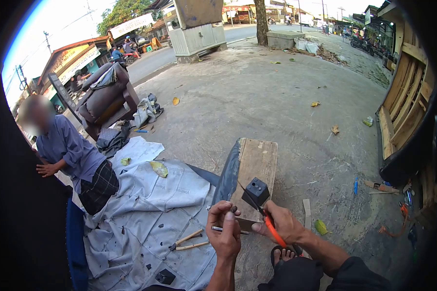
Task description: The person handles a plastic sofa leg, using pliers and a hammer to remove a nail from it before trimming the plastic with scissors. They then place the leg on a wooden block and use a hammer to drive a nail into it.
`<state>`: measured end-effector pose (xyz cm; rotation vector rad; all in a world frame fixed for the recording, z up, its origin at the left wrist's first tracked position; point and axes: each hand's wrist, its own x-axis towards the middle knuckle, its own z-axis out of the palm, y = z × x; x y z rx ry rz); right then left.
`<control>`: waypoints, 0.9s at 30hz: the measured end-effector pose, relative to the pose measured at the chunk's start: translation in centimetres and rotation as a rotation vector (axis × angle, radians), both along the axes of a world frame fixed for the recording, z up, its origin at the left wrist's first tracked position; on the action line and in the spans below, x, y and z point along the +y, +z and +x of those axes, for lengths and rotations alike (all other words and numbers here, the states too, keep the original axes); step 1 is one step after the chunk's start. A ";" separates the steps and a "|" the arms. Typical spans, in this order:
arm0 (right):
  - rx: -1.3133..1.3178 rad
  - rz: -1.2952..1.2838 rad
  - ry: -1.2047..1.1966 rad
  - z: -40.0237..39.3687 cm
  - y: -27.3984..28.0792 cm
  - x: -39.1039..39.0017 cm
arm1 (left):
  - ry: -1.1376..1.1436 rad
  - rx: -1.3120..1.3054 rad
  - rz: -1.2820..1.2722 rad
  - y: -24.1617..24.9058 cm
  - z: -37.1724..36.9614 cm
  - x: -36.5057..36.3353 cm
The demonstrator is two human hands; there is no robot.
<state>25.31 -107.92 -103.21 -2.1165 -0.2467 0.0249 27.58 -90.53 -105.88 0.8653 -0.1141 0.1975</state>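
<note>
My left hand [225, 233] pinches a small dark piece [234, 209] between thumb and fingertips, and a thin metal rod [230, 230] crosses the same hand. My right hand [281, 224] is closed around orange-handled scissors [273, 228], whose dark blades point up and left. Just beyond the hands, a black block with holes in its top [256, 190] stands on a wooden board [260, 160] with dark covering along its left side. The blades pass in front of the block's left side; whether they touch it I cannot tell.
Pincers with pale handles [187, 238] and dark scraps lie on a grey cloth [145, 218]. At the left sits a person [70, 150] near a brown armchair [107, 97]. A slatted wooden frame [407, 102] stands right. Leaves and a blue pen [356, 186] lie on the concrete.
</note>
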 end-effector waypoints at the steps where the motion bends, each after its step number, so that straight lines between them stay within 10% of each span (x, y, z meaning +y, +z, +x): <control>1: -0.003 -0.001 -0.001 0.1 0.1 -0.6 | -0.001 -0.003 -0.001 -0.6 0.4 0.0; 15: -0.081 -0.484 0.243 2.0 3.6 -5.2 | 0.017 -0.148 0.425 -1.1 1.1 1.2; 27: -0.202 -0.321 0.322 1.1 -0.3 -5.2 | 0.037 -0.261 0.499 -0.9 0.7 0.9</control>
